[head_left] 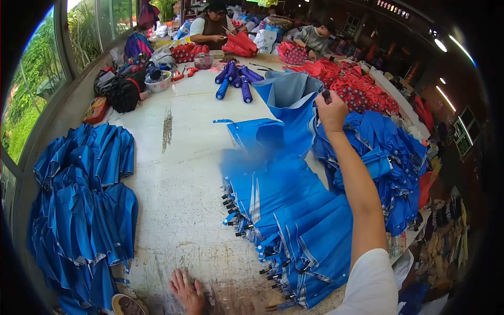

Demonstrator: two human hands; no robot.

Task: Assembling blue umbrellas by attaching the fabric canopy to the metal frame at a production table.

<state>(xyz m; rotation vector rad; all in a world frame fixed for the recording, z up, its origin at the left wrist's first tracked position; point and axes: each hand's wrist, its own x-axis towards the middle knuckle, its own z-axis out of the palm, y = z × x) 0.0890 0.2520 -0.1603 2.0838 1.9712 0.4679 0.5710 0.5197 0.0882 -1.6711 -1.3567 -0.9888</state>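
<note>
My right hand [331,110] is raised over the middle of the table, closed around the dark handle of a blue umbrella [286,113] whose canopy hangs below it, partly blurred. Beneath it lies a row of folded blue umbrellas [289,220] with black tips pointing left. My left hand [186,291] rests flat on the worn white table [184,173] near its front edge, fingers spread, holding nothing.
A heap of blue umbrellas [84,210] lies at the left, another pile [388,157] at the right. Several rolled blue umbrellas [236,79] and red umbrellas [352,84] lie farther back. Two people [210,26] sit working at the far end. Windows line the left.
</note>
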